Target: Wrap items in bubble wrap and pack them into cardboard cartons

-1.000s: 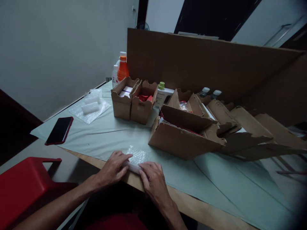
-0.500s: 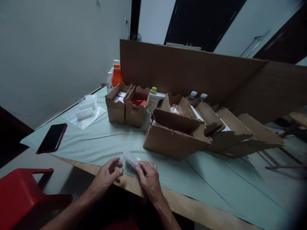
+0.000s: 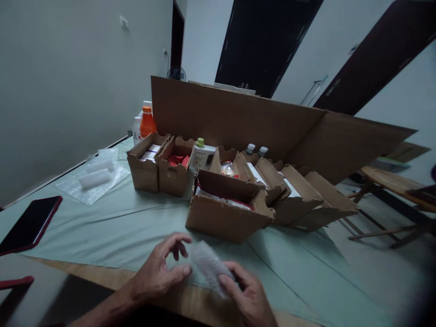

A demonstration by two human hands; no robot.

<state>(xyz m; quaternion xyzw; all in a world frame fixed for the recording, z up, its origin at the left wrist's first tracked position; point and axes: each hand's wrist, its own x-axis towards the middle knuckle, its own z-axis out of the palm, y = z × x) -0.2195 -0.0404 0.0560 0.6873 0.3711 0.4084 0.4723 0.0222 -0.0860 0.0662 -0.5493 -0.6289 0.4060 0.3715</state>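
My right hand (image 3: 248,290) grips a bubble-wrapped bundle (image 3: 208,265) by its near right end, thumb on top, just above the table's front edge. What lies inside the wrap I cannot make out. To the left of the bundle, my left hand (image 3: 166,265) is open, fingers curved and apart from the thumb, close to the bundle's far end. Behind both hands stands a long cardboard box (image 3: 226,222) with red and clear-wrapped things in it.
Cardboard bins (image 3: 145,175) line the table (image 3: 143,222) before a tall cardboard panel (image 3: 231,109). Bubble wrap (image 3: 112,179) with wrapped rolls lies left, near a phone (image 3: 30,225). An orange bottle (image 3: 147,123) and a green-capped bottle (image 3: 201,156) stand at the back.
My right hand has lifted the bundle and tilted it up toward me. My left hand has opened wider beside it. The view has shifted, and the red stool has mostly left it.
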